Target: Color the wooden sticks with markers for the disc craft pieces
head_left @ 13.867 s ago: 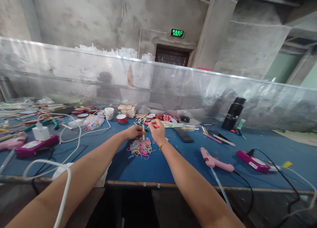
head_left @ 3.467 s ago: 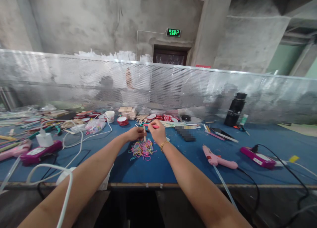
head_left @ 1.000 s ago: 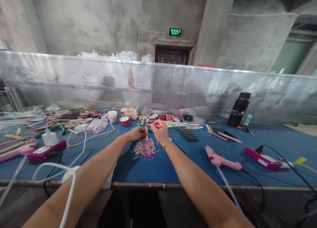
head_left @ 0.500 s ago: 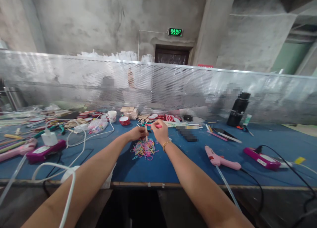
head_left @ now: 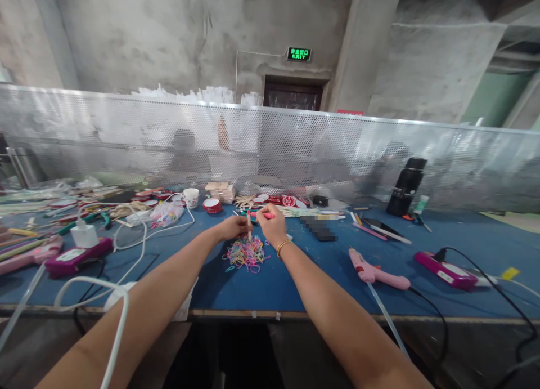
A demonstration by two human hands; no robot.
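Observation:
My left hand [head_left: 235, 228] is closed on a flat wooden craft stick [head_left: 249, 227], which it holds upright. My right hand [head_left: 272, 223], with a gold bracelet at the wrist, grips a pinkish-red pen [head_left: 266, 215]. The pen lies roughly level, its left end at the upper part of the stick; whether it touches is too small to tell. Just below both hands, a loose heap of small coloured rubber bands [head_left: 247, 254] lies on the blue tabletop [head_left: 270, 293].
Pink glue guns [head_left: 373, 272] lie on both sides, near purple power strips [head_left: 447, 271] with trailing cables. Behind the hands are red round tins [head_left: 212, 206], a paper cup [head_left: 191, 198] and a dark phone [head_left: 320, 230]. A black bottle [head_left: 407, 187] stands before the perforated metal screen [head_left: 295, 147].
Both hands, the stick and the pen stay almost where they were. Only very slight movement shows around the pen.

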